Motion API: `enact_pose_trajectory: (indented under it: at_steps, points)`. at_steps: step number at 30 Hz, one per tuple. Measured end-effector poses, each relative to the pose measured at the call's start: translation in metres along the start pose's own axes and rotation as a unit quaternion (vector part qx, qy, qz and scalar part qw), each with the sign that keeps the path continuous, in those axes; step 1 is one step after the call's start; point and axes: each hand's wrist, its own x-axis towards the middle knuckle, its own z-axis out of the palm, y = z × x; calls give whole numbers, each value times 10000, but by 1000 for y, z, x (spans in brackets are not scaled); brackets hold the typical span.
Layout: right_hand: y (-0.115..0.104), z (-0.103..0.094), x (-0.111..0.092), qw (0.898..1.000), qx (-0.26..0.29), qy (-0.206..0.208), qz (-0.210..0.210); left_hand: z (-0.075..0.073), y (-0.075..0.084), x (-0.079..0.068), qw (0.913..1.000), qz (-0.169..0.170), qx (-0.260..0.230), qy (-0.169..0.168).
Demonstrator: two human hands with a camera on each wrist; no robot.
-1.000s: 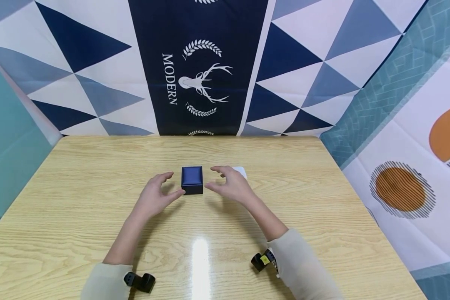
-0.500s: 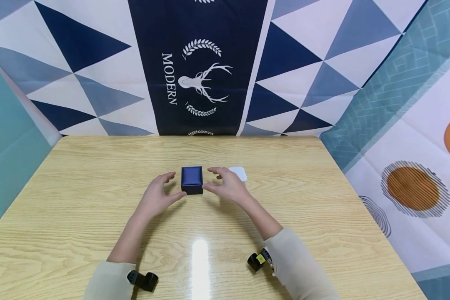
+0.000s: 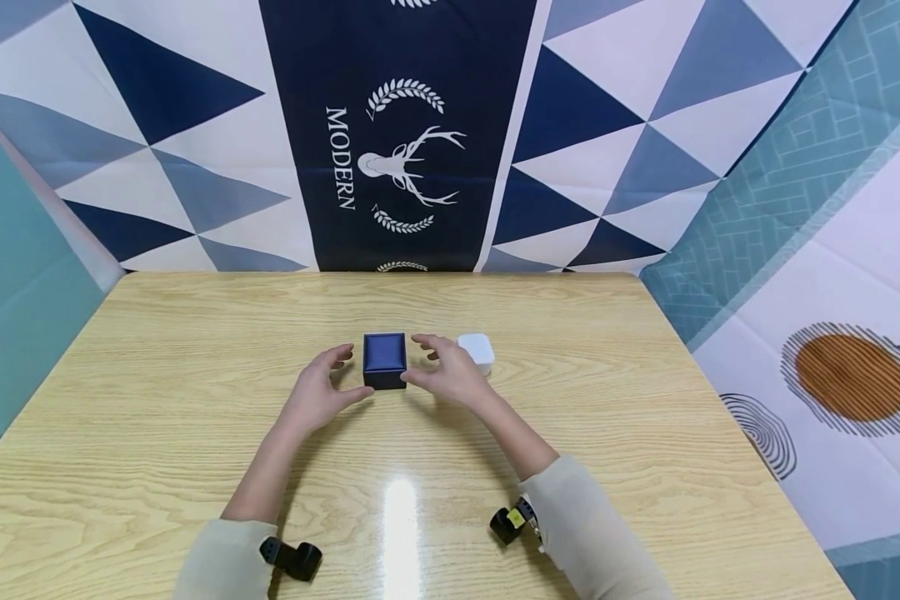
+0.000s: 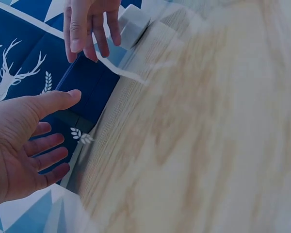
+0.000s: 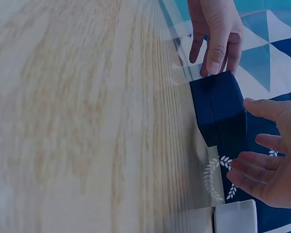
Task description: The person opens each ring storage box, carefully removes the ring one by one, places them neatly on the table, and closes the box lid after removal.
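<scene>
A small dark blue square box (image 3: 384, 362) with a cushioned-looking lid sits closed on the wooden table (image 3: 195, 400), between the two hands. On its left, the left hand (image 3: 321, 392) has its fingers spread and relaxed, thumb tip near the box's lower left corner. The right hand (image 3: 450, 372) mirrors it on the other side, its thumb tip overlapping the box's right edge in the head view. Neither hand grips anything. In the right wrist view the box (image 5: 218, 109) shows a seam around its side, with the right hand (image 5: 274, 160) loosely open beside it.
Just behind the right hand stands a white rounded-corner block (image 3: 476, 352). A patterned cloth (image 3: 397, 167) with a deer-head print hangs along the table's far edge. Each sleeve carries a small black wrist camera (image 3: 300, 562).
Both hands have edged slightly inward toward the blue box, the right one moving left more clearly. More of the white block now shows. The box has not moved.
</scene>
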Motion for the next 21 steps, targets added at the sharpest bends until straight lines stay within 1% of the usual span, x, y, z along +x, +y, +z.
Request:
enact_pose_trajectory:
  at_steps: [5, 10, 16, 21]
  points:
    - [1, 1, 1, 9999, 130, -38, 36, 4, -2, 2, 9999, -30, -150, -10]
    - [1, 1, 2, 9996, 269, -95, 69, 6, -3, 5, 9994, -165, -305, -41]
    - [1, 3, 5, 9991, 386, -130, 90, 8, -4, 7, 9973, -359, -641, -61]
    - [1, 5, 7, 9989, 427, -134, 165, 9, -4, 8, 9958, -336, -848, -85]
